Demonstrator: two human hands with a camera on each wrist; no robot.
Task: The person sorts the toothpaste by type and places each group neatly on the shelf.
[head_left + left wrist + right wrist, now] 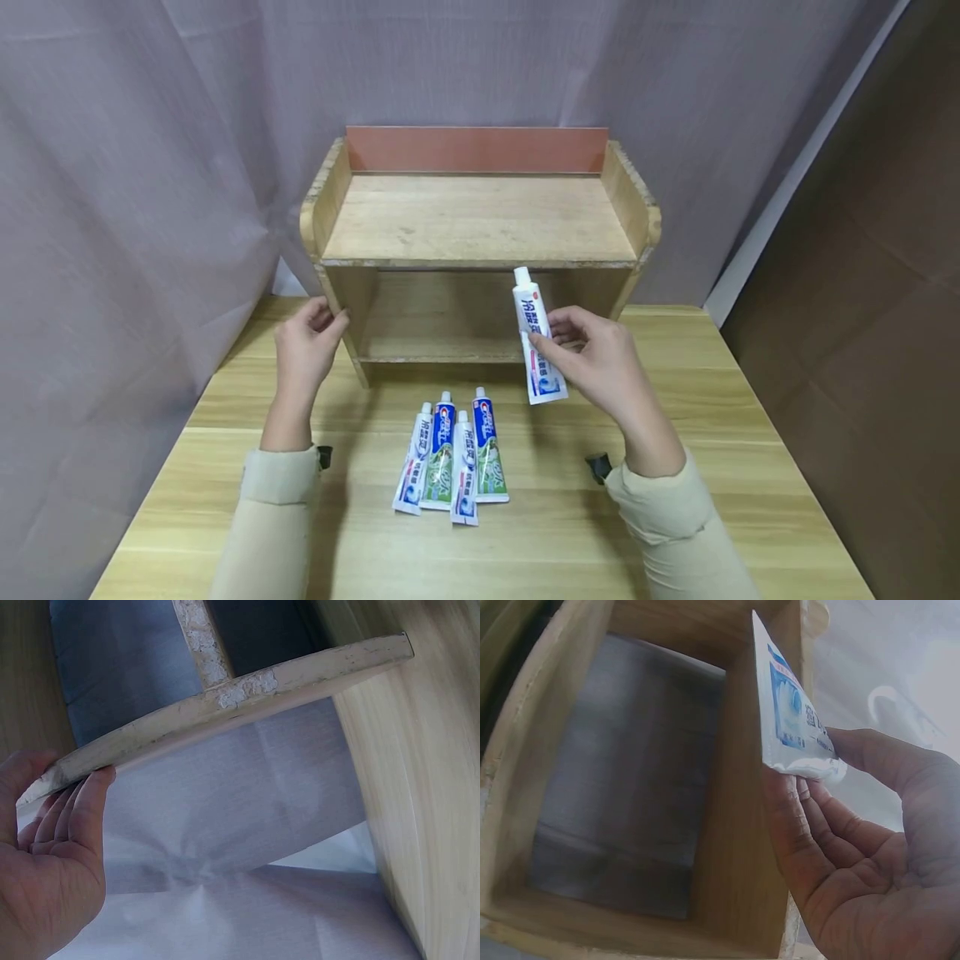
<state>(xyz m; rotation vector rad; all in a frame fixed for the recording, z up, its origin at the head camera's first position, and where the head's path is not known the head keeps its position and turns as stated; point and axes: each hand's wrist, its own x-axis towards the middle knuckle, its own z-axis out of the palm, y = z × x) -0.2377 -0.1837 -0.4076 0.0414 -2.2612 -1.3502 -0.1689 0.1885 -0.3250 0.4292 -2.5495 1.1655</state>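
Pinching a tube (531, 315) between thumb and fingers, we hold it above the table (555, 533) in our right hand (597, 360), cap toward the shelf (480, 221). Our left hand (306, 346) grips the shelf's side panel (165, 727), thumb and fingers on opposite faces. Four more tubes (442, 454) lie close together on the table, caps likewise shelfward.

Held tube (531, 310): white, blue lettering, touch of pink. Loose white tubes (413, 467): blue print too. Crest tubes (490, 450): blue top, green bottom. Shelf (480, 221): pale tan wood; back strip (480, 150): reddish brown. Table (697, 433): yellowish, streaky grain. Curtain (465, 58) looks greyish lilac from here. Sleeves (266, 533): cream.
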